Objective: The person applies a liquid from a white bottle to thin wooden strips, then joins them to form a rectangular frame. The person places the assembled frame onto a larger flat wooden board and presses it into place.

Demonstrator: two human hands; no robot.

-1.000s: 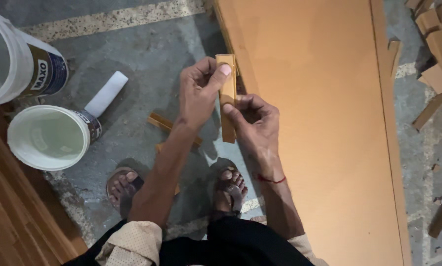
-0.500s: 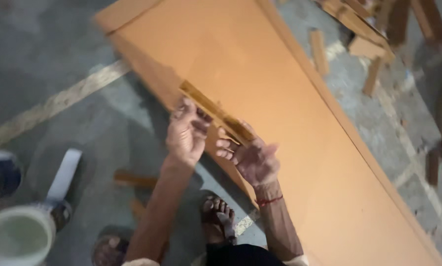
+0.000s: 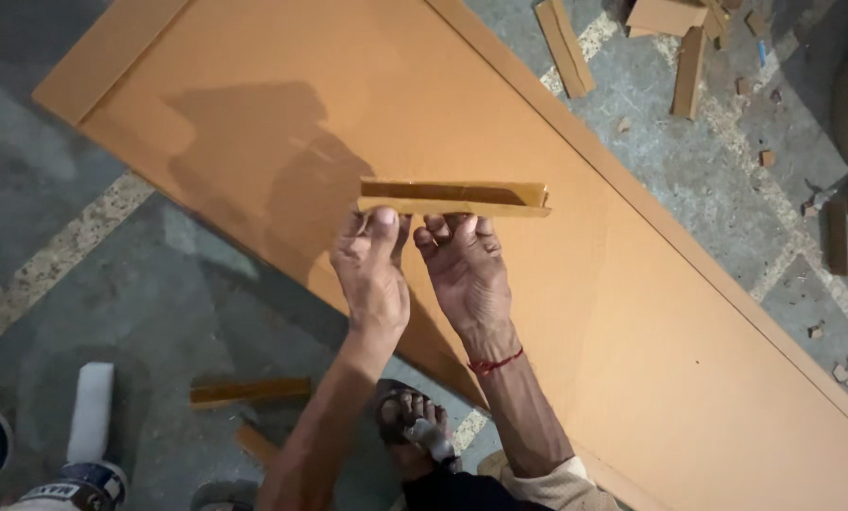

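The left hand (image 3: 372, 270) and the right hand (image 3: 463, 268) together hold a narrow wooden strip (image 3: 454, 198) level above a large orange-brown board (image 3: 632, 312), fingertips pinching its lower edge from beneath while the thumbs press against its near face. The left hand grasps the strip close to its left end; the right hand grasps it just left of the middle, leaving the right half reaching out unsupported. The strip's upper face shows a dark glossy band between paler edges. The two hands sit just beside each other, wrists angled inward, and a thin red thread (image 3: 493, 363) circles the right wrist. The board lies slantwise across a grey stone floor (image 3: 159, 284), its raised border running from upper left to lower right, and the shadow of the hands falls on its surface to the upper left. Below the hands, a sandalled foot (image 3: 412, 428) rests on the floor at the board's near edge. Another short wooden strip (image 3: 250, 391) lies on the floor to the left, near a white roller-like tool (image 3: 91, 414). Offcuts of wood (image 3: 622, 43) are scattered over the floor at the upper right, well apart from the hands.
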